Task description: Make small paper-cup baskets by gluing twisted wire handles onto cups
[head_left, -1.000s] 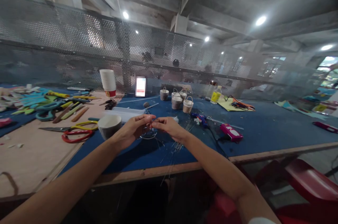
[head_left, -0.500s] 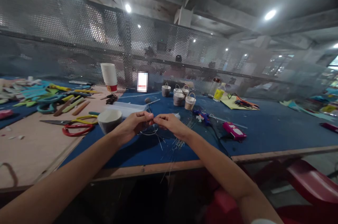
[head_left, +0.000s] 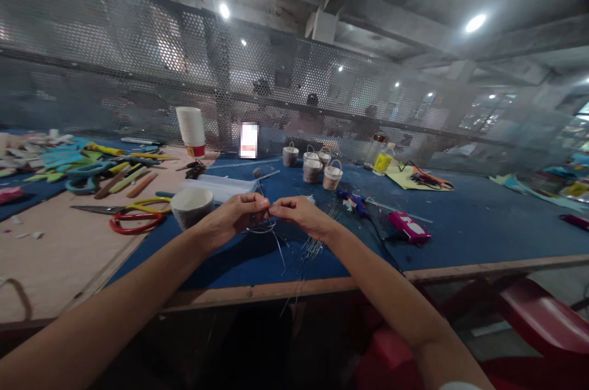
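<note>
Right of the grey cup, left hand and right hand pinch narrowly, apparently on thin wire. Overlapping a second ago, their fingertips now sit side by side, handling seemingly ongoing.

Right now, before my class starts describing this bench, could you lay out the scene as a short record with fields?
Left hand: fingertips pinched; anything held is too small to identify
Right hand: fingertips pinched, close to the left's
Below right hand: thin wires
Beside left forearm: grey cup, red-handled scissors
Beyond hands: four small baskets with loop handles
Right side: blue glue gun, pink box
</note>
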### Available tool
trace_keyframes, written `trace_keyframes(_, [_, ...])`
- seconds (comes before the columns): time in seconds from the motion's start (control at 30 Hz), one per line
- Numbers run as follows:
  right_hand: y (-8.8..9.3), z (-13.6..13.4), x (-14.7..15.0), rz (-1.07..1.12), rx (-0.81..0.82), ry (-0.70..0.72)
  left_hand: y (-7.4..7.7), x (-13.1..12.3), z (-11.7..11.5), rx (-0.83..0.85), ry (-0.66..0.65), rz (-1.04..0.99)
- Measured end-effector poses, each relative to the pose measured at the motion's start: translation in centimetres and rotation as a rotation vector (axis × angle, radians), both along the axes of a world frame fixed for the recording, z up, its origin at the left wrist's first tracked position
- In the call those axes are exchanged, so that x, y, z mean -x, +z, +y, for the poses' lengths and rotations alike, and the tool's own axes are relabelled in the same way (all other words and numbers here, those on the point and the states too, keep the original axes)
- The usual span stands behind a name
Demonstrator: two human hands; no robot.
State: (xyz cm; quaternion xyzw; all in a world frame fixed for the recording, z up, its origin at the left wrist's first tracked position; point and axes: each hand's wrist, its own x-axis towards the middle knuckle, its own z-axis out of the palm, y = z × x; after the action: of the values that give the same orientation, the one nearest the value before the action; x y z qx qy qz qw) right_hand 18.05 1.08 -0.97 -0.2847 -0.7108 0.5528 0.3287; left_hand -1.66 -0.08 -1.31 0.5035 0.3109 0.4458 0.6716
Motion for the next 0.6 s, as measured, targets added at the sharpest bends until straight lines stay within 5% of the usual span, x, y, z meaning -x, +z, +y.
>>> trace_keyframes(0.37, [0.00, -0.24, 0.20, -0.059, -0.063, -0.062, -0.22, -0.08, 0.01, -0.088, 0.101, 0.117])
trace_keyframes(0.6, [0.03, -0.26, 0.14, 0.031, -0.045, 0.003, 0.13, -0.15, -0.19, -0.032, 0.074, 0.005])
